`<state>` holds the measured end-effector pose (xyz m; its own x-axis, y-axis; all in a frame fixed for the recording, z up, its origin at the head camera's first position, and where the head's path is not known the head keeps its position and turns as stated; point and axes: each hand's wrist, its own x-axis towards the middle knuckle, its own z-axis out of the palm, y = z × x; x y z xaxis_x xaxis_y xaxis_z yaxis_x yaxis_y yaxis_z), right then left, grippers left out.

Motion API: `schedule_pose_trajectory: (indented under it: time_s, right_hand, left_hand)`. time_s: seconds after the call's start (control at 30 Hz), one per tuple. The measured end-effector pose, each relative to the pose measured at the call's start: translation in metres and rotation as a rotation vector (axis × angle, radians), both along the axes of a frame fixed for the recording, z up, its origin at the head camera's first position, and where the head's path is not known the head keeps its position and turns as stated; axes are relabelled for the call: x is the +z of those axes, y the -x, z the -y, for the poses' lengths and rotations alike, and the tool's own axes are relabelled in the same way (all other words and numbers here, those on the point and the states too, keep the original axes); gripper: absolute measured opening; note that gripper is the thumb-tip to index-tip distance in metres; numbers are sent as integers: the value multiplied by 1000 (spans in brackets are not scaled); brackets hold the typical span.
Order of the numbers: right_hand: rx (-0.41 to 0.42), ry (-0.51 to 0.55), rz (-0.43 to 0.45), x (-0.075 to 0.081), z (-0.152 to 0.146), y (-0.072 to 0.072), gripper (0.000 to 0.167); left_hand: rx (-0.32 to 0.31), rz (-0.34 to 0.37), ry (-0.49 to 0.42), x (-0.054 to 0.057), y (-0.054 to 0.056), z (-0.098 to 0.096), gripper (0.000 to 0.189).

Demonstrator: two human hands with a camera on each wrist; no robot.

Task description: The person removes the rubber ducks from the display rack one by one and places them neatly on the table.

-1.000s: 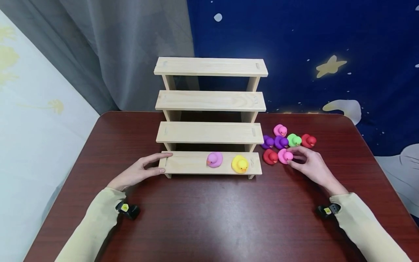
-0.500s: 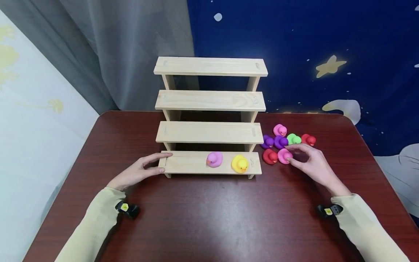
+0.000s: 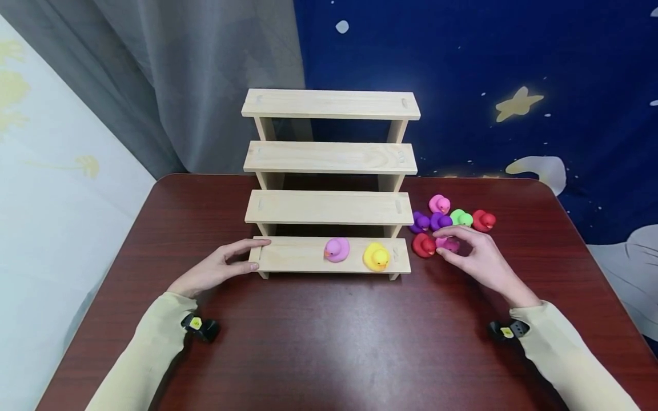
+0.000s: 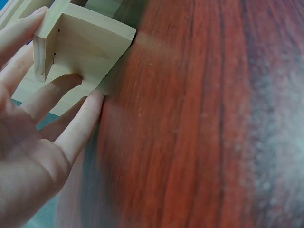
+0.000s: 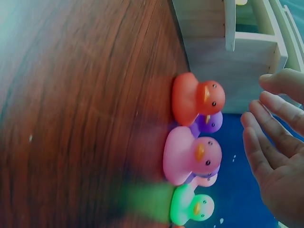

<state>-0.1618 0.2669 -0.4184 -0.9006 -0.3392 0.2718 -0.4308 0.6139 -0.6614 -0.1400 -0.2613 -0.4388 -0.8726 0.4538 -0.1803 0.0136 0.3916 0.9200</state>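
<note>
A four-step wooden shelf (image 3: pixel 329 208) stands at the middle back of the table. My left hand (image 3: pixel 218 268) holds the left end of its lowest step, thumb by the front edge and forefinger on top; other fingers reach under the step against the side panel (image 4: pixel 95 40). My right hand (image 3: pixel 478 254) hovers over a pink rubber duck (image 5: pixel 183 156), partly hidden by it in the head view. In the right wrist view the fingers are apart from the ducks and hold nothing. A red duck (image 3: pixel 424 245) sits left of that pink one.
A lilac duck (image 3: pixel 336 250) and a yellow duck (image 3: pixel 377 257) sit on the lowest step. Behind the right hand are two purple ducks (image 3: pixel 441 221), another pink duck (image 3: pixel 439 204), a green duck (image 3: pixel 461 217) and another red duck (image 3: pixel 484 221). Curtains (image 3: pixel 462 74) hang behind the table.
My right hand has let go of the pink duck and shifted left over it, towards the red duck. The left hand has stayed on the shelf.
</note>
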Motion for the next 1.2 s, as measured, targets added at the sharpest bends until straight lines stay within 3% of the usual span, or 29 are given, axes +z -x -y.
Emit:
schedule_pose_trajectory:
  time_s: [0.5,0.8,1.0,1.2]
  right_hand:
    - [137,21,-4,-1,31,-5,39]
    - [257,16,-150,1,50,-7,37]
    - [319,48,-125,1,61,-9,36]
    - [339,14,-106,3,73,-11,38]
  left_hand:
    - [-8,-3,-10,2,0,0,50]
    - [-8,24,-30,0,1,0,51]
    - [-3,24,-27,0,1,1,51]
    - [-2,27,-28,0,0,0,51]
